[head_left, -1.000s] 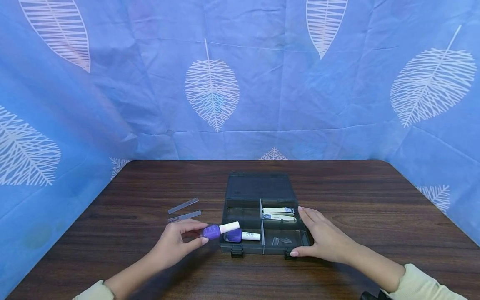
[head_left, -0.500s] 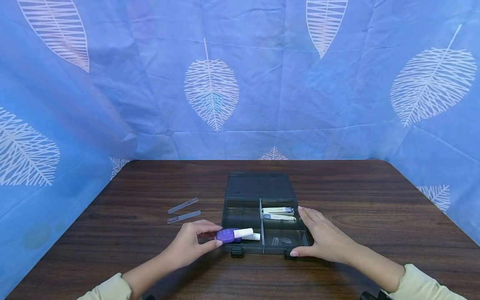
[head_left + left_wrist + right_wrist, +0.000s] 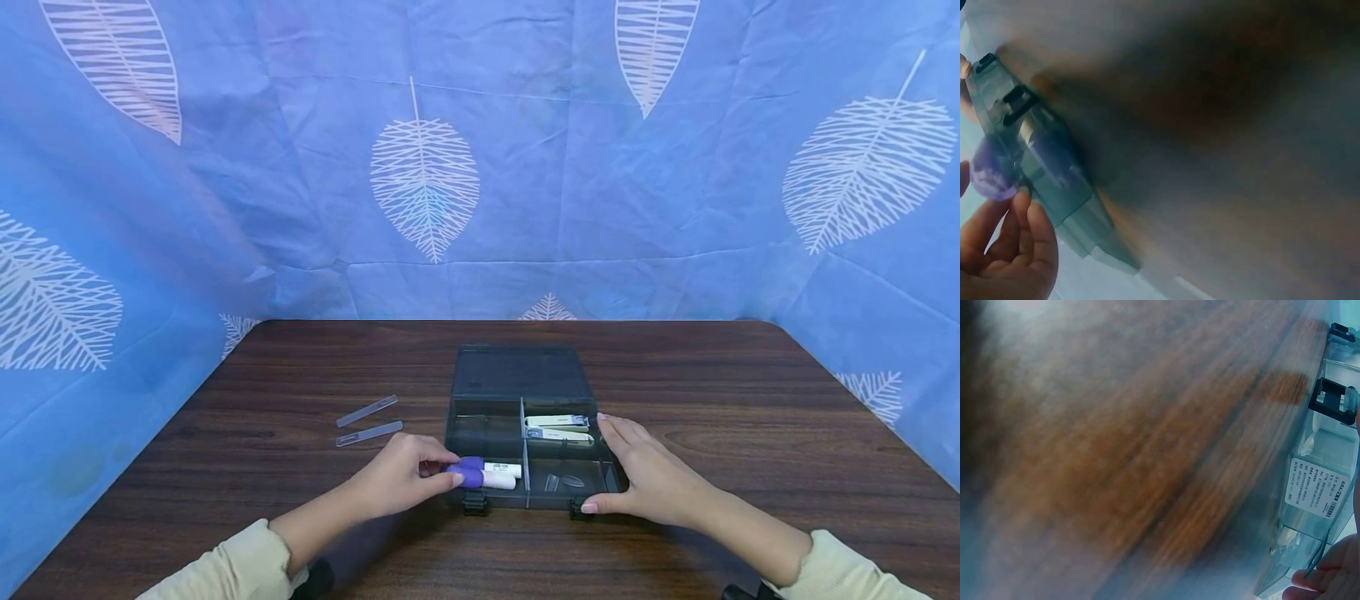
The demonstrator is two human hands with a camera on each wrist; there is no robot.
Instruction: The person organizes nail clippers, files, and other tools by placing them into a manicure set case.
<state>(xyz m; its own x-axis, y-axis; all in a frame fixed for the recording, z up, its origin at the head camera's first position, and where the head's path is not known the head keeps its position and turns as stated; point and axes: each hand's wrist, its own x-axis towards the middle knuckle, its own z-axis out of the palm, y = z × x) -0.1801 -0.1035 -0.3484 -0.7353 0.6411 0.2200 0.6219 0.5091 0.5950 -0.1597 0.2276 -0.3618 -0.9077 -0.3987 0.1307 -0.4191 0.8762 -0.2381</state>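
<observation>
My left hand (image 3: 405,477) pinches a purple nail polish bottle (image 3: 468,476) with a white cap, lying over the front-left compartment of a dark translucent case (image 3: 491,500). Just behind it, a second purple nail polish bottle (image 3: 504,469) lies in that same compartment. In the left wrist view the held bottle's rounded purple base shows at the fingertips, and the other bottle appears through the case wall. My right hand (image 3: 651,475) grips the case's right side, thumb at the front corner near a latch and fingers along the side wall.
Two pale nail clippers (image 3: 558,428) lie in the back-right compartment, small clear pieces (image 3: 562,482) in the front-right one. Behind, the case's lid (image 3: 517,371) is folded back. Two translucent strips (image 3: 367,411) rest on the wooden table (image 3: 300,367) to the left.
My left hand has moved right with its nail polish bottle, lowering it from beside the case to the front-left compartment, in front of the other bottle. The right hand has stayed in place.
</observation>
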